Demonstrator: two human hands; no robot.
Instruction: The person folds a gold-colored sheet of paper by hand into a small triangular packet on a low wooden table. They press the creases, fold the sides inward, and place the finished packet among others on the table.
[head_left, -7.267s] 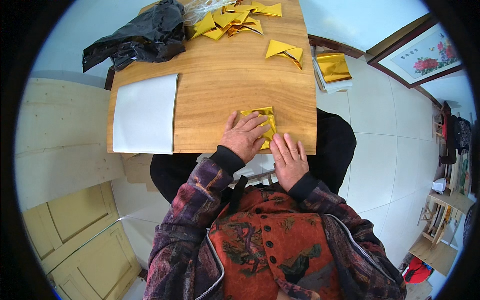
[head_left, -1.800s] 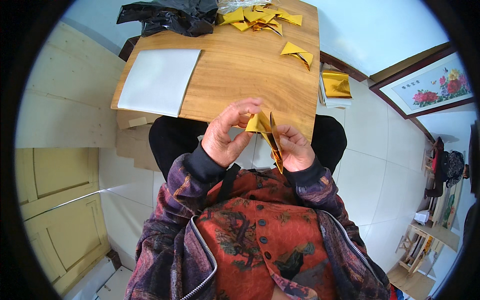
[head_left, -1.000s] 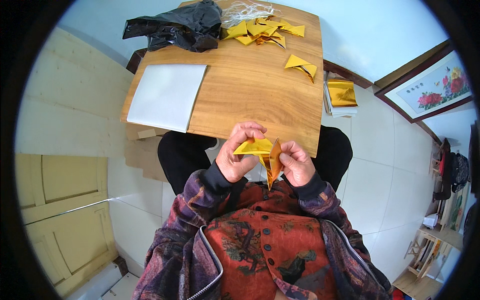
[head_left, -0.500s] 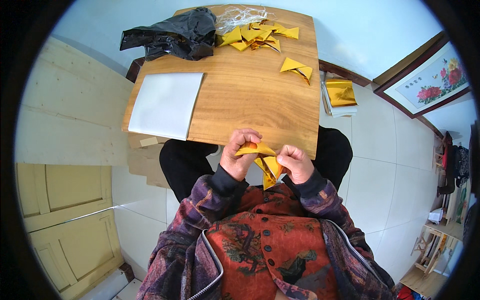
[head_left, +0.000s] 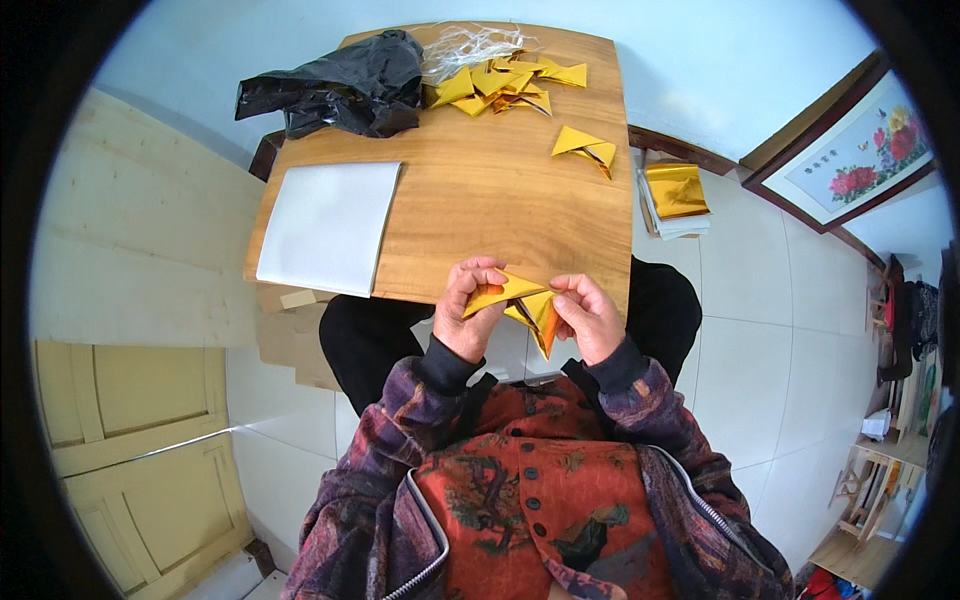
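It looks like a home. Right of the counter [head_left: 480, 190] is a framed flower picture [head_left: 848, 155]; left, yellow panelled doors [head_left: 150, 392].

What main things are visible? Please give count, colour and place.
Held folded paper: one, gold, between hands
Heaped folded papers: several, gold, table's far end
Lone folded paper: one, gold, table's far right
Bag: one, black, table's far left
Strands: uncountable, whitish, beside bag
Sheet: one visible, white, table's left
Table: one, brown, centre
Stack: one, gold-topped, right of table
Framed picture: one, multicoloured, right
Left hand: one, holding paper's left
Right hand: one, holding paper's right
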